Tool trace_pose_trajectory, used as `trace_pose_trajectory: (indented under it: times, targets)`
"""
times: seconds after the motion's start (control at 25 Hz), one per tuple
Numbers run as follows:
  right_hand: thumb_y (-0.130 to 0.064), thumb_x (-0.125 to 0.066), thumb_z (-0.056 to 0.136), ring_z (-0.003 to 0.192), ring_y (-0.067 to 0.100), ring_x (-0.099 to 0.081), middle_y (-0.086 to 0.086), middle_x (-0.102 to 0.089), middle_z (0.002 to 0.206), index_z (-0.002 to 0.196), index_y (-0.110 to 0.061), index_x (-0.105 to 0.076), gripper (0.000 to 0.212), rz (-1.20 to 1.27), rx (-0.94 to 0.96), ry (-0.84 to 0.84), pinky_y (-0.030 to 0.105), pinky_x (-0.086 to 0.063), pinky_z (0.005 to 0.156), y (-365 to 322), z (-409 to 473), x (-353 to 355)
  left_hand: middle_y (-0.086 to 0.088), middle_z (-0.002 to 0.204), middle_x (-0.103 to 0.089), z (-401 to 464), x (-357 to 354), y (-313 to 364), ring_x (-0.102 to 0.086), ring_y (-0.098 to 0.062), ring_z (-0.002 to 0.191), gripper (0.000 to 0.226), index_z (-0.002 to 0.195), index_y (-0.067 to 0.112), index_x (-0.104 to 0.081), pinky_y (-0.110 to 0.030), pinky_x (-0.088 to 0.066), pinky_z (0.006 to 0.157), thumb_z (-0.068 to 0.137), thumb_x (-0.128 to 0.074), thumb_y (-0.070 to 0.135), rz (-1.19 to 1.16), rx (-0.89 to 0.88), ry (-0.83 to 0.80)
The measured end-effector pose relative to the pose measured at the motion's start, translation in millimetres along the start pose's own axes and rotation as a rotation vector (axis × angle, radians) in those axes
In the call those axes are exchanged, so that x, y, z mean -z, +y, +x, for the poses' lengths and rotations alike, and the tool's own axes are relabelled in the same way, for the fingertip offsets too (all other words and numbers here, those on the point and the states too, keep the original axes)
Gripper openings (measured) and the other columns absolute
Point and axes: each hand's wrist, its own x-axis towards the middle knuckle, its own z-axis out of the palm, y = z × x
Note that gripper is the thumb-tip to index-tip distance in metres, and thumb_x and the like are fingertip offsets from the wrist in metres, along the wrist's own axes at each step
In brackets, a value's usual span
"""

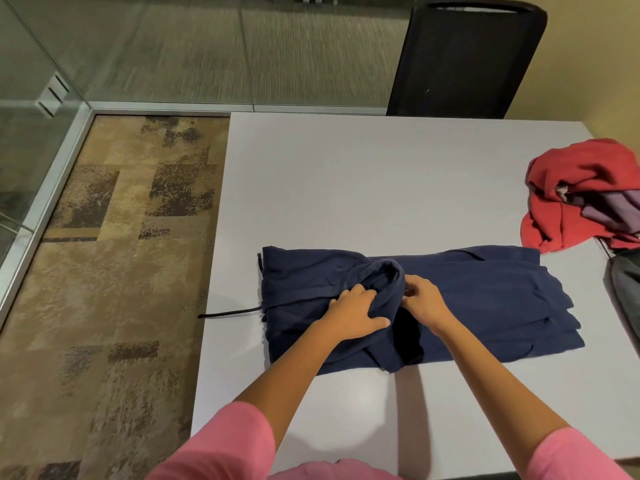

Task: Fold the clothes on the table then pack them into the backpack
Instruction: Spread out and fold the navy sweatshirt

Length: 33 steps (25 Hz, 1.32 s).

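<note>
Fingers (363, 299) of the left hand (358, 315) and right hand (424, 301) curl round a raised fold of the navy garment (485, 306), which lies spread on the worktop (363, 188) near red clothes (575, 188).

Both my arms reach forward, converging. My left hand (358, 311) lies palm down, fingers curled over a raised fold of cloth (388, 282); my right hand (424, 301) pinches it just beside.
</note>
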Motion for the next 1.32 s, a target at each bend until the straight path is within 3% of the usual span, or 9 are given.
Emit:
trace_pose_trajectory:
  times: [0.12, 0.32, 0.44, 0.64, 0.84, 0.96, 1.04, 1.2, 1.32]
  targets:
    - [-0.013, -0.061, 0.086, 0.083, 0.030, -0.059, 0.015, -0.064, 0.088, 0.085, -0.001, -0.064, 0.013, -0.049, 0.040, 0.117, 0.038, -0.050, 0.072, 0, 1, 11, -0.002, 0.114, -0.057, 8, 1, 11, -0.056, -0.023, 0.103, 0.045, 0.109, 0.018, -0.053, -0.043, -0.049, 0.088, 0.083, -0.061, 0.054, -0.287, -0.013, 0.054]
    - [-0.013, -0.064, 0.083, 0.089, 0.005, -0.061, -0.005, -0.065, 0.094, 0.090, -0.014, -0.065, 0.007, 0.150, 0.075, 0.313, 0.018, -0.047, 0.074, 1, -10, 35, -0.008, 0.079, -0.063, -5, 3, 14, -0.057, -0.020, 0.070, 0.022, 0.091, 0.015, -0.057, -0.038, -0.050, 0.069, 0.093, -0.055, 0.037, -0.613, -0.053, 0.321]
    - [-0.005, -0.060, 0.082, 0.078, 0.006, -0.061, -0.003, -0.067, 0.082, 0.081, -0.012, -0.063, 0.008, 0.149, 0.028, 0.348, 0.018, -0.046, 0.067, 10, -11, 40, 0.005, 0.071, -0.062, -18, -7, -3, -0.058, -0.007, 0.065, 0.032, 0.089, 0.022, -0.056, -0.037, -0.053, 0.063, 0.091, -0.049, 0.053, -0.498, -0.087, 0.481]
    - [0.003, -0.049, 0.085, 0.073, 0.024, -0.054, 0.006, -0.060, 0.075, 0.067, -0.014, -0.054, 0.025, -0.157, -0.090, 0.272, 0.019, -0.036, 0.055, 39, 0, 33, 0.004, 0.112, -0.063, -42, -19, -54, -0.059, -0.018, 0.101, 0.030, 0.109, 0.019, -0.061, -0.042, -0.050, 0.080, 0.093, -0.046, 0.038, -0.020, -0.051, 0.895]
    - [-0.019, -0.043, 0.089, 0.083, 0.022, -0.059, 0.007, -0.067, 0.092, 0.088, -0.010, -0.062, 0.021, 0.332, -0.269, 0.200, 0.043, -0.054, 0.078, 32, 0, 24, -0.011, 0.147, -0.044, -51, -28, -115, -0.044, -0.038, 0.131, 0.063, 0.138, 0.019, -0.049, -0.060, -0.045, 0.088, 0.098, -0.014, 0.052, 0.271, 0.287, 0.569]
    - [-0.040, -0.050, 0.095, 0.089, 0.017, -0.063, -0.005, -0.067, 0.102, 0.102, -0.021, -0.064, 0.024, 0.446, -0.200, -0.018, 0.039, -0.056, 0.079, 15, -7, 21, -0.010, 0.152, -0.036, -48, -31, -120, -0.041, -0.039, 0.133, 0.069, 0.144, 0.021, -0.041, -0.062, -0.042, 0.091, 0.097, -0.005, 0.057, 0.261, 0.333, 0.503]
    - [-0.034, -0.061, 0.092, 0.094, 0.016, -0.065, -0.006, -0.068, 0.103, 0.101, -0.025, -0.066, 0.014, 0.362, -0.123, -0.070, 0.035, -0.057, 0.079, 12, -8, 15, -0.009, 0.156, -0.028, -45, -32, -117, -0.037, -0.039, 0.136, 0.074, 0.148, 0.023, -0.034, -0.062, -0.040, 0.095, 0.094, -0.001, 0.061, 0.206, 0.361, 0.500]
    - [-0.008, -0.061, 0.085, 0.078, 0.015, -0.062, -0.002, -0.068, 0.084, 0.075, -0.016, -0.066, 0.013, 0.248, -0.067, 0.150, 0.025, -0.049, 0.067, 4, -6, 16, -0.003, 0.162, -0.006, -52, -30, -124, -0.028, -0.028, 0.141, 0.085, 0.153, 0.028, -0.009, -0.052, -0.030, 0.106, 0.083, 0.015, 0.070, 0.064, 0.365, 0.511]
    - [-0.007, -0.054, 0.088, 0.069, 0.017, -0.056, 0.002, -0.064, 0.076, 0.070, -0.013, -0.061, 0.020, 0.309, -0.125, 0.314, 0.026, -0.045, 0.060, -4, 2, 22, 0.001, 0.161, -0.011, -61, -20, -129, -0.029, -0.024, 0.141, 0.073, 0.153, 0.026, -0.014, -0.050, -0.027, 0.108, 0.092, 0.000, 0.065, -0.009, 0.348, 0.561]
